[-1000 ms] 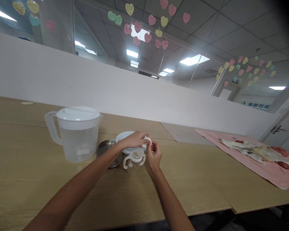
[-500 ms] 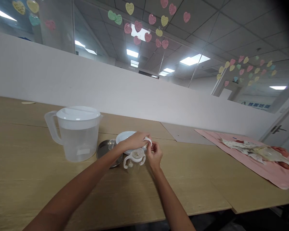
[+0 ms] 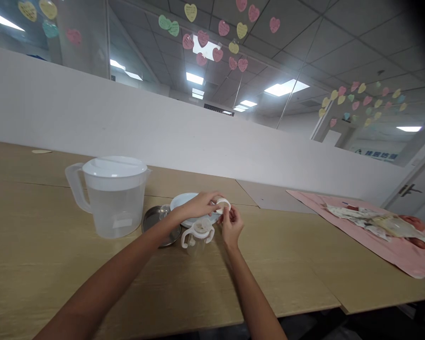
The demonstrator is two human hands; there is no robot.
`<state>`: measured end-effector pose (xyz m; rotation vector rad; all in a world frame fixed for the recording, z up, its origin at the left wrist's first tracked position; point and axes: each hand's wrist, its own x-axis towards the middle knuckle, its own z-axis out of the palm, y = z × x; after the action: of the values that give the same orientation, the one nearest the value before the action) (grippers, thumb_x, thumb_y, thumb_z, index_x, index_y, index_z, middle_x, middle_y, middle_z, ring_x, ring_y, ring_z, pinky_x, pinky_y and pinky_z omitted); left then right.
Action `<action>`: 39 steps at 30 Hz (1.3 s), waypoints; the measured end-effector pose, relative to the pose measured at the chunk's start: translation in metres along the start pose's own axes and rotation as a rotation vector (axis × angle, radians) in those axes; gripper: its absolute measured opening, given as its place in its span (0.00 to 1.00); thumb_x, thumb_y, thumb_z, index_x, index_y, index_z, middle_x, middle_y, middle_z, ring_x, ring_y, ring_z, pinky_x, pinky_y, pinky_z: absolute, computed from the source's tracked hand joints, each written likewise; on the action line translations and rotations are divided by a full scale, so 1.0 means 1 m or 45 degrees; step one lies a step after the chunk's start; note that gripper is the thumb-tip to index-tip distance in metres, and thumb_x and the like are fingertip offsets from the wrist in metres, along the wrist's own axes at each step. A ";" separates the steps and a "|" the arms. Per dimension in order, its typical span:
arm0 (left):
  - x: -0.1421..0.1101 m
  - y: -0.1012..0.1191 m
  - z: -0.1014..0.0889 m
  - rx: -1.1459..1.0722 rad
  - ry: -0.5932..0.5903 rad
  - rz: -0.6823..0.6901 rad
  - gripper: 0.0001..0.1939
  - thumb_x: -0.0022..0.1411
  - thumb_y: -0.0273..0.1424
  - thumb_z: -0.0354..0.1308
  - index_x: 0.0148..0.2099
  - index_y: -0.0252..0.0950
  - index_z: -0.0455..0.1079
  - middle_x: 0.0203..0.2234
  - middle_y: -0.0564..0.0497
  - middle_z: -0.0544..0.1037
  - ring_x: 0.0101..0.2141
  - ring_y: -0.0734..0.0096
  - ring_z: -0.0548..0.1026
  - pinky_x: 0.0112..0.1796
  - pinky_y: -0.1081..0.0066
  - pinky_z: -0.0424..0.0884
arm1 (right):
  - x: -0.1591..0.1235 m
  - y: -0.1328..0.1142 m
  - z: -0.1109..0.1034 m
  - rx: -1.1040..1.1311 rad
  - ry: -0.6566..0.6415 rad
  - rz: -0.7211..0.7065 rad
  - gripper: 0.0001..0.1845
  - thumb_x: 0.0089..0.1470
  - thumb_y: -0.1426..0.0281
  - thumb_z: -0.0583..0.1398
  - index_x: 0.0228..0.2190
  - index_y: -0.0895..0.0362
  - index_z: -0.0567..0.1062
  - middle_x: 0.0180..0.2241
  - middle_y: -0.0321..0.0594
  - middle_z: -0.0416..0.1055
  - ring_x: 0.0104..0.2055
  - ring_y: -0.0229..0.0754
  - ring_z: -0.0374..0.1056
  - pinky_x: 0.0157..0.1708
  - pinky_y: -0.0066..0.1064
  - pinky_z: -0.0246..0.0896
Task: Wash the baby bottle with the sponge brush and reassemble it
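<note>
My left hand point(image 3: 201, 204) and my right hand point(image 3: 233, 226) both grip a small white round cap point(image 3: 223, 205), its round inner side facing me. The left fingers hold its left edge, and the right thumb and fingers pinch it from below right. Just below my hands a clear baby bottle point(image 3: 197, 243) with two white handles stands upright on the table. Behind it lies a pale blue-white plate point(image 3: 179, 200), partly hidden by my left hand. A round metal tray point(image 3: 152, 221) sits to the left, with a small clear piece point(image 3: 165, 211) on it.
A large translucent pitcher point(image 3: 116, 203) with a white lid stands left of the tray. To the far right a pink cloth point(image 3: 368, 236) bears several wrapped items. The wooden table point(image 3: 286, 264) meets a white wall point(image 3: 198, 141) at the back.
The white cap has turned from nearly edge-on to facing me, moving slightly right. My right hand has shifted a little right, its fingers now under the cap.
</note>
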<state>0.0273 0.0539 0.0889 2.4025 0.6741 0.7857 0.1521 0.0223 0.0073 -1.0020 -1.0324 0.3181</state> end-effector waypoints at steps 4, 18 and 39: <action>0.002 -0.004 -0.003 0.163 0.120 0.019 0.17 0.57 0.37 0.47 0.44 0.34 0.68 0.35 0.48 0.75 0.33 0.70 0.71 0.36 0.74 0.63 | 0.001 0.001 0.000 0.060 -0.116 0.024 0.22 0.47 0.56 0.55 0.37 0.61 0.67 0.19 0.33 0.63 0.19 0.32 0.58 0.18 0.23 0.56; -0.002 0.008 -0.004 0.624 0.119 -0.017 0.12 0.53 0.32 0.48 0.34 0.39 0.73 0.21 0.51 0.75 0.23 0.73 0.68 0.23 0.76 0.54 | 0.000 0.006 -0.003 -0.257 -0.100 -0.125 0.15 0.49 0.60 0.54 0.27 0.61 0.69 0.19 0.33 0.63 0.20 0.32 0.58 0.21 0.23 0.55; 0.003 0.000 0.005 0.429 0.237 0.080 0.13 0.57 0.34 0.47 0.33 0.36 0.72 0.30 0.50 0.71 0.30 0.73 0.68 0.32 0.75 0.61 | -0.001 0.003 -0.001 0.016 -0.181 -0.013 0.18 0.50 0.58 0.54 0.38 0.59 0.65 0.17 0.29 0.61 0.16 0.31 0.56 0.17 0.22 0.53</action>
<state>0.0326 0.0537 0.0862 2.6844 0.8673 0.9988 0.1536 0.0225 0.0046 -0.9732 -1.1621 0.3908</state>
